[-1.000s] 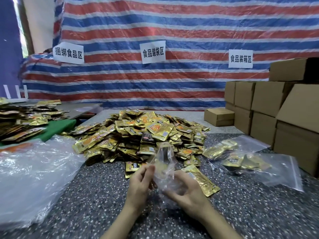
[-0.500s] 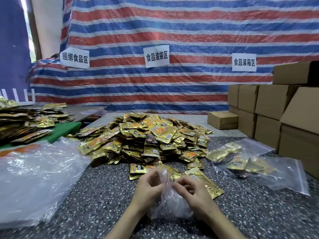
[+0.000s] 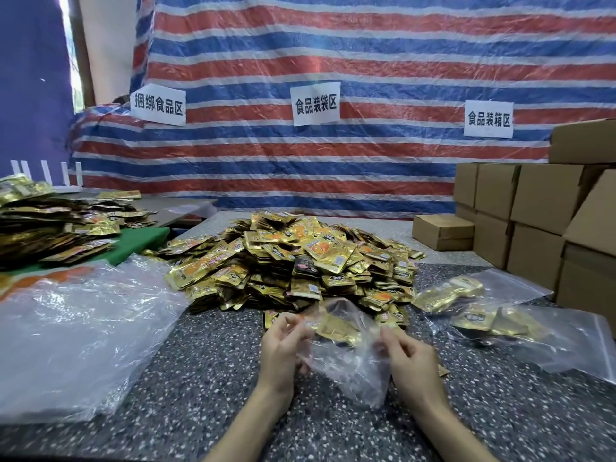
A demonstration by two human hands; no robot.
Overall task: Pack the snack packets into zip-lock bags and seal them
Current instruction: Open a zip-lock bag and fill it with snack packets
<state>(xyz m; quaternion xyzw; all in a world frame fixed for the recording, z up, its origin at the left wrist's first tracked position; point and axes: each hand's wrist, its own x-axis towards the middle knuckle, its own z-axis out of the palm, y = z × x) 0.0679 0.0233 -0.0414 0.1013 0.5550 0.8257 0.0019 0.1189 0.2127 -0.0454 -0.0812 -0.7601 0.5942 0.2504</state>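
Left grip: the left grip (image 3: 283,348) is closed on one lip of the bag's mouth, pinching it between thumb and curled fingers.
Right grip: the right grip (image 3: 408,356) is closed on the opposite lip, with its fingers curled onto the film.
Zip-lock bag: the clear zip-lock bag (image 3: 350,371) is stretched between the two hands. Its mouth is turned up and away from the person, and its lower end sags toward the desk (image 3: 200,378).
Contents: a gold shape shows through the film near the mouth. I cannot tell whether it lies inside the bag or behind it.
Step in hand: this looks like parting the mouth ready for filling.
Doing it well: hold each lip by the stiff zip strip rather than the thin film, and draw the lips apart evenly until the whole track is free. Then one hand can hold the mouth wide while the other fetches packets.
Snack packets: the heap of snack packets (image 3: 300,261) lies on the desk just beyond the bag, so the reach should be short.
Risk: a track that is only half opened would likely snag packet corners. The film also looks slippery.
Filled bags: the filled bags (image 3: 493,320) lie near, to the right.
Spare plastic: a sheaf of clear plastic (image 3: 76,328) lies to the left.
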